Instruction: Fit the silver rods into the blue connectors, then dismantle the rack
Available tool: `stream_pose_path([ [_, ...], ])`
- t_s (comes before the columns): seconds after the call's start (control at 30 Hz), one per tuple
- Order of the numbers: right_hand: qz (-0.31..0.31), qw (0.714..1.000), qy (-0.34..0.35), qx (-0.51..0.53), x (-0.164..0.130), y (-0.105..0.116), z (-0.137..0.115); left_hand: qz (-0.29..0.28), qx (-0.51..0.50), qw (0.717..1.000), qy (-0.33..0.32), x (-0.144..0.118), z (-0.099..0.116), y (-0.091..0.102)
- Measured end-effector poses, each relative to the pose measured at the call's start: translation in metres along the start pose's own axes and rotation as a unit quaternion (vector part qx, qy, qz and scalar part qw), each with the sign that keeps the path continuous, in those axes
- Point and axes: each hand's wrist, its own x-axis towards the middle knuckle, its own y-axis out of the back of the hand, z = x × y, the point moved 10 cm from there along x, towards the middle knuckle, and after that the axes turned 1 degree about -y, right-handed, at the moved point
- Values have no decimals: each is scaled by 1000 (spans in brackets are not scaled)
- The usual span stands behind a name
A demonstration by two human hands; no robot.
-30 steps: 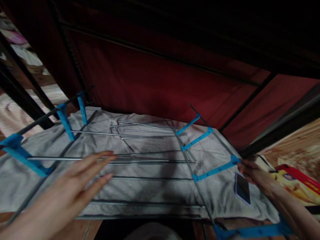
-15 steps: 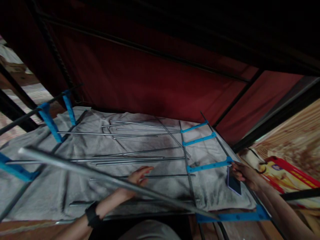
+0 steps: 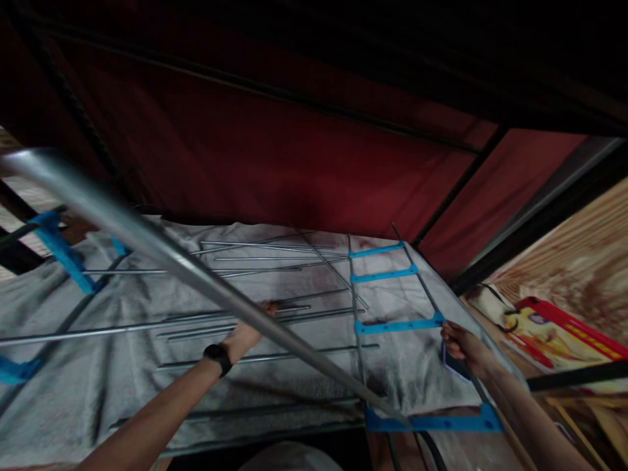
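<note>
Near: thick metal tube (image 3: 196, 278), running diagonally from upper left down into a blue connector (image 3: 432, 422) at the frame's near right corner; could slip out if jolted. Middle: left hand (image 3: 248, 330), grip closed around that tube; right hand (image 3: 464, 347), grip pinching the frame's right rail (image 3: 424, 288) beside a phone (image 3: 454, 366), which risks being knocked. Far: loose thin rods (image 3: 265, 252) on grey cloth (image 3: 73, 366), liable to roll; red fabric wall (image 3: 294, 163) limits room behind.

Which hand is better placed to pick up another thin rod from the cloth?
Left, probably. The left hand already rests among the loose rods; the right hand grips the rack's side rail.
</note>
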Motion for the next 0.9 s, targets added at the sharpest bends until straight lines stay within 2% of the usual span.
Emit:
stream_pose_path([
  [0.17,-36,999,19,-23,-5,-31,-29,61,64,996,33,1,-26,40],
  [0.23,-39,998,30,-39,-8,-37,-39,88,87,992,35,0,-27,48],
  [0.33,-36,997,40,-56,-13,-39,-49,125,95,987,-25,-5,-3,37],
  [0.43,-40,996,43,-64,-16,-39,-52,105,64,984,-129,-9,41,-1],
  [0.5,-44,996,40,-65,-19,-38,-51,86,35,986,-140,-4,60,-20],
  [0.53,-44,996,36,-65,-20,-37,-50,84,20,988,-125,1,64,-25],
  [0.6,-38,997,30,-64,-24,-35,-49,91,-6,993,-74,16,64,-23],
  [0.7,-20,996,35,-78,-30,-27,-56,104,-37,994,-9,38,57,-7],
  [0.8,12,993,49,-106,-33,-8,-73,111,-56,992,-3,52,58,6],
  [0.9,50,988,64,-133,-28,18,-96,109,-70,992,-9,55,60,9],
])
